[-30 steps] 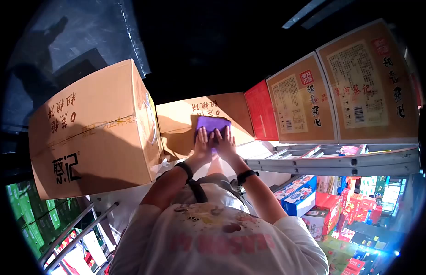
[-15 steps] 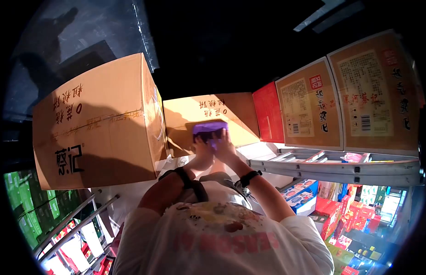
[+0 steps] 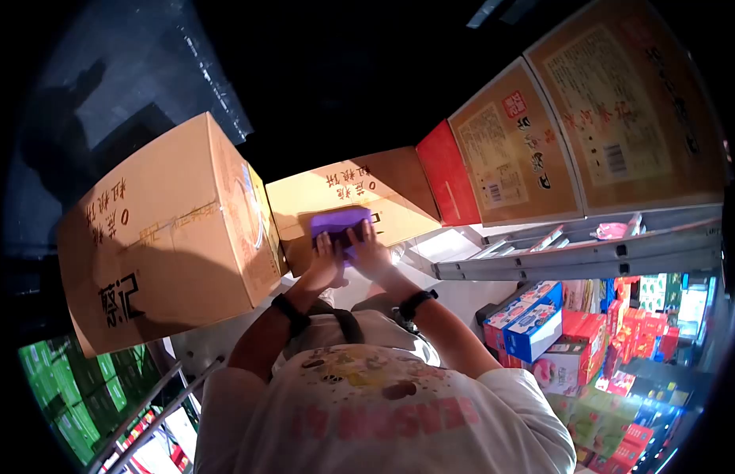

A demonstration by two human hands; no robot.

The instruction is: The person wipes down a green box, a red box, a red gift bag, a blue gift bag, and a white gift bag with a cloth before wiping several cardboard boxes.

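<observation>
Both of my hands are on a purple folded thing that looks like cloth (image 3: 344, 215), over the front part of the middle cardboard box (image 3: 300, 193). My left hand (image 3: 326, 265) grips its lower left part. My right hand (image 3: 370, 251) has hold of its right side, fingers pointing away from me. The two hands are close together, with a strip of purple showing between them. A shadow darkens the middle of the purple thing, and its underside is hidden.
A large cardboard box (image 3: 170, 237) stands at left. To the right are a red box (image 3: 449, 178) and printed cartons (image 3: 506, 150). A metal ladder (image 3: 541, 262) lies below them. Colourful packaged goods (image 3: 533, 320) are lower right, green cartons (image 3: 71, 387) lower left.
My view has tilted and shifted, so the boxes and ladder appear turned. Both hands stay on the purple thing, which sits slightly further left in view. My fingers look more spread across it.
</observation>
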